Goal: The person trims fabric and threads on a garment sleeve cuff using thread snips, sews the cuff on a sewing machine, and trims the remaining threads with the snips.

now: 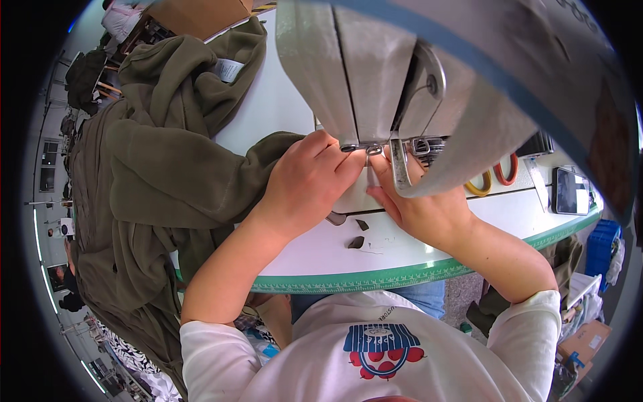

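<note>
A pale sewing machine (375,67) stands over the white table, and both hands are at its needle area. My left hand (308,177) is closed at the left of the presser foot (374,150), its fingers curled on the end of an olive-green garment (181,171). What lies under those fingertips is hidden. On the other side, my right hand (429,208) rests low beneath the machine head, thumb and forefinger stretched out and apart. Its other fingers are partly covered by the machine's parts. The bulk of the garment is heaped on the left, hanging over the table edge.
Small dark fabric scraps (356,242) and thread lie before my hands. Right of the machine are yellow-handled and red-handled scissors (506,170) and a phone (571,191). A green measuring tape (335,282) lines the table's front edge. A cardboard box (197,15) stands behind.
</note>
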